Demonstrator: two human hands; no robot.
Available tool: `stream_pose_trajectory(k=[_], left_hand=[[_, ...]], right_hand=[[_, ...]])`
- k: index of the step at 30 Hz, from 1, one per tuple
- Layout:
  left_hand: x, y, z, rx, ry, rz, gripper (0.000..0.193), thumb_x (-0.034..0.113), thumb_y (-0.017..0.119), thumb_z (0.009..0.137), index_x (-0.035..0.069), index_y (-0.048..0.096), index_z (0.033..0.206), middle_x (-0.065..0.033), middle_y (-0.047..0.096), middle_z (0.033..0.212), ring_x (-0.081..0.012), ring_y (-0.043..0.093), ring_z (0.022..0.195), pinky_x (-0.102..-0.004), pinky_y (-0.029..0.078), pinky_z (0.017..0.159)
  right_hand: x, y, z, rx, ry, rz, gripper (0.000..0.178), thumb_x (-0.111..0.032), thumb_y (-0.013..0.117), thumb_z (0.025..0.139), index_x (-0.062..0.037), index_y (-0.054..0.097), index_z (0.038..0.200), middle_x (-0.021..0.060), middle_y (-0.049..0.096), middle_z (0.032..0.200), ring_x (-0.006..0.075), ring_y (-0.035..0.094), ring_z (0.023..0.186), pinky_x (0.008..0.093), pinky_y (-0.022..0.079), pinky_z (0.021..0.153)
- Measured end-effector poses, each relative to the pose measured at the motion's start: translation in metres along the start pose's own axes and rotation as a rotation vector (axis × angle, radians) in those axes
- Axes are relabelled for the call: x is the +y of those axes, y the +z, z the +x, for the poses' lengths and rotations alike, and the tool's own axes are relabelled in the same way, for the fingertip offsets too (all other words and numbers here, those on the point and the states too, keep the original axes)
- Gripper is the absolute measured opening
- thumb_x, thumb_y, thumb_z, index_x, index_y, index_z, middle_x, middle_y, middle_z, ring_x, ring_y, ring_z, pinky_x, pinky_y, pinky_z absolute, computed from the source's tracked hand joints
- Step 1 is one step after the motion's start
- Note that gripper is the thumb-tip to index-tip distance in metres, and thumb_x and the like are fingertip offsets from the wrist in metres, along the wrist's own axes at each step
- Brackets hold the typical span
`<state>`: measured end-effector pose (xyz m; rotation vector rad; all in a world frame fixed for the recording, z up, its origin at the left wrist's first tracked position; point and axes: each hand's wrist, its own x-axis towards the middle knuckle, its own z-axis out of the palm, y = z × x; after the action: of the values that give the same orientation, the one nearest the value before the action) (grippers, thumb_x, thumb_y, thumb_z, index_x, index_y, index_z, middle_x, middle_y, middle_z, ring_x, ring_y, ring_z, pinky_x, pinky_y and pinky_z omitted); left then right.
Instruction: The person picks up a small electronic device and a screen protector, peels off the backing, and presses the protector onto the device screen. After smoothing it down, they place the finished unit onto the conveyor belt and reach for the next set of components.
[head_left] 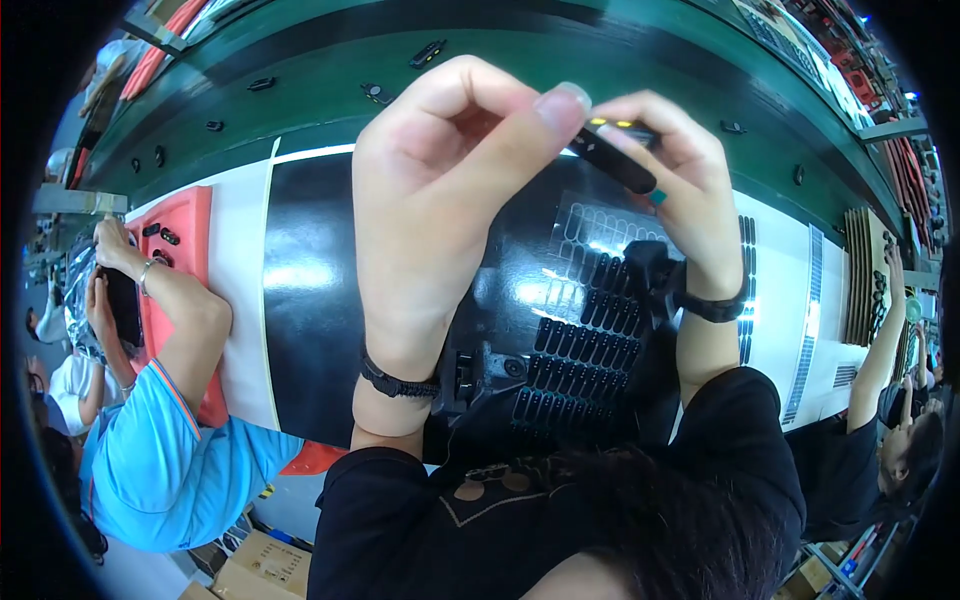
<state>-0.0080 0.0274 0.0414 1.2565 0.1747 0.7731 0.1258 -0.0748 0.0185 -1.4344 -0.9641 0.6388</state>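
Both of my hands are raised over the black work mat (310,290), meeting at a small black elongated device (625,168) with yellow spots along its upper edge. My right hand (695,180) grips it between thumb and fingers, and a small green tab (658,197) sticks out by the thumb. The thumb of my left hand (430,160) presses against its fingers at the device's left end; whatever lies in that pinch is hidden. On the mat below lies a clear sheet of black oval stickers (585,345), its upper part showing only bare oval outlines.
Beyond the mat runs a green conveyor belt (320,105) with several small black devices (428,55) scattered on it. A red tray (200,250) stands at left, beside a co-worker in a blue shirt (165,470). At right are stacked brown sheets (858,280) and another person's arm (880,350).
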Motion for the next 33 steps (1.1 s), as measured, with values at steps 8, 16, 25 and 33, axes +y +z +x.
stream_pose_trajectory(k=[8, 16, 25, 33], left_hand=[[-0.004, 0.000, -0.002, -0.058, -0.006, 0.077, 0.005, -0.001, 0.054, 0.076, 0.003, 0.050, 0.075, -0.0038, 0.048, 0.076, -0.0092, 0.043, 0.070, -0.0194, 0.032, 0.065], [-0.007, 0.003, -0.004, -0.048, 0.017, -0.001, 0.006, 0.003, 0.054, 0.077, 0.004, 0.049, 0.073, -0.0028, 0.044, 0.073, -0.0110, 0.039, 0.071, -0.0212, 0.029, 0.066], [-0.008, 0.014, -0.010, 0.041, 0.051, -0.078, 0.009, 0.005, 0.053, 0.077, 0.004, 0.048, 0.070, -0.0018, 0.041, 0.071, -0.0114, 0.036, 0.070, -0.0216, 0.026, 0.067], [-0.012, 0.018, -0.011, 0.061, -0.022, -0.114, 0.010, 0.005, 0.054, 0.077, 0.004, 0.048, 0.069, -0.0010, 0.042, 0.071, -0.0100, 0.037, 0.070, -0.0211, 0.028, 0.066]], right_hand=[[0.009, -0.018, 0.004, -0.067, -0.102, -0.169, 0.017, -0.008, 0.060, 0.076, -0.0046, 0.063, 0.093, 0.0038, 0.060, 0.074, 0.0062, 0.054, 0.055, 0.0147, 0.044, 0.049], [0.005, -0.013, 0.000, -0.031, -0.152, 0.080, 0.022, -0.005, 0.058, 0.077, 0.0002, 0.059, 0.098, 0.0090, 0.062, 0.080, 0.0136, 0.061, 0.068, 0.0197, 0.051, 0.059], [-0.008, -0.011, -0.012, -0.095, -0.077, 0.260, 0.025, 0.000, 0.058, 0.076, 0.0019, 0.056, 0.100, 0.0131, 0.061, 0.085, 0.0175, 0.063, 0.069, 0.0198, 0.051, 0.059], [-0.015, -0.002, -0.024, 0.053, -0.233, -0.009, 0.033, 0.008, 0.062, 0.066, 0.0071, 0.054, 0.099, 0.0148, 0.059, 0.085, 0.0182, 0.061, 0.066, 0.0227, 0.052, 0.056]])
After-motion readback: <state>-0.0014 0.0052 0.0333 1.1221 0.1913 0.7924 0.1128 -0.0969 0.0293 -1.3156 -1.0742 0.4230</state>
